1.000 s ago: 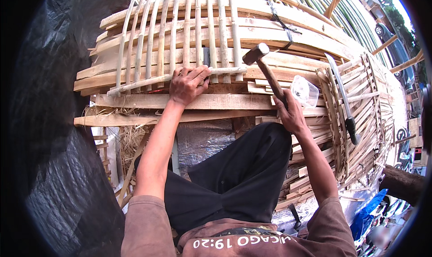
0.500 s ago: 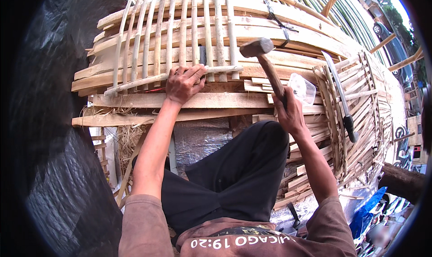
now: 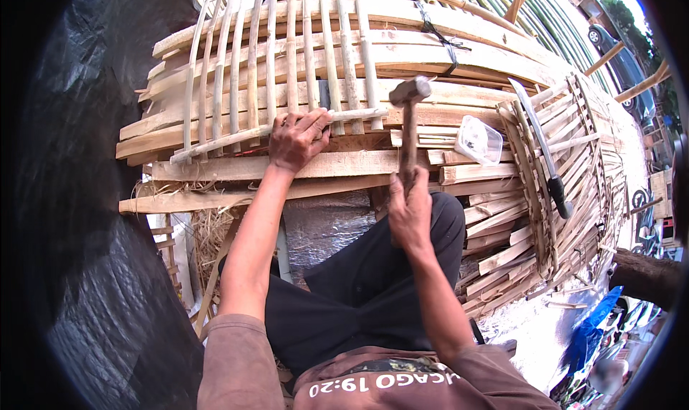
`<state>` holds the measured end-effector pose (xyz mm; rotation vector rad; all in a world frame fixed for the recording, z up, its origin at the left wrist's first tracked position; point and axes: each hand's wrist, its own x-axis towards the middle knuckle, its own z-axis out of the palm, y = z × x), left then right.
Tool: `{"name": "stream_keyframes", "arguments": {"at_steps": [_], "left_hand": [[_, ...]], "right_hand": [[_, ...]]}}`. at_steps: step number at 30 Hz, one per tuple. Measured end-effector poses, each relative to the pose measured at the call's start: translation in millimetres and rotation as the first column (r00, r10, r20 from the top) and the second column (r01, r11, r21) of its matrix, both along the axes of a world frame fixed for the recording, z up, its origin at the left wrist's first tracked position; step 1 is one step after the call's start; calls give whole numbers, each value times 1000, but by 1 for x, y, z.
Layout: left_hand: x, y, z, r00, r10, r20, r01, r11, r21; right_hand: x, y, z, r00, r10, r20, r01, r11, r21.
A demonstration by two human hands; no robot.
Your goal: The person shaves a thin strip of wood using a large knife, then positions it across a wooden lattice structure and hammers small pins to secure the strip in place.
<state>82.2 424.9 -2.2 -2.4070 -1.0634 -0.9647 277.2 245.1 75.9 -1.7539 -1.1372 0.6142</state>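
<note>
My left hand (image 3: 298,138) is closed over a thin bamboo crosspiece (image 3: 228,137) that runs across the near ends of several upright bamboo slats (image 3: 291,58). Whether its fingertips pinch anything smaller there, I cannot make out. In my right hand (image 3: 411,207) is a hammer (image 3: 408,126), gripped by its wooden handle with the metal head up, to the right of the crosspiece's end and apart from it. The slatted frame lies on stacked wooden planks (image 3: 430,112). A dark block (image 3: 324,94) shows between two slats just beyond my left hand.
A clear plastic tub (image 3: 479,141) with small contents sits on the planks at the right. Beyond it a long machete (image 3: 540,148) with a black handle rests on bundled split sticks (image 3: 502,245). Black plastic sheeting (image 3: 115,266) hangs along the left. Green bamboo poles (image 3: 488,8) lie at the back.
My right hand has brought the hammer left and somewhat nearer to me, its handle now more upright. My left hand stays on the crosspiece. The whole view has shifted slightly.
</note>
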Motion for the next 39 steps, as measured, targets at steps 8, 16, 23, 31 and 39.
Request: {"name": "stream_keyframes", "arguments": {"at_steps": [8, 16, 23, 31, 39], "left_hand": [[-6, -3, 3, 1000, 20, -15, -19, 1000, 9], [1, 1, 0, 1000, -6, 1, 6, 999, 34], [-4, 0, 1, 1000, -8, 4, 8, 999, 31], [-8, 1, -5, 1000, -2, -1, 2, 1000, 10], [-4, 3, 2, 1000, 14, 2, -14, 1000, -3]], "right_hand": [[-17, -1, -11, 998, -60, -36, 63, 995, 76], [-14, 14, -35, 986, 55, 154, -56, 998, 0], [-17, 6, 13, 993, -105, -60, 109, 991, 75], [-13, 15, 8, 998, -37, 54, 35, 999, 27], [-18, 14, -25, 986, 20, 168, -12, 999, -47]]}}
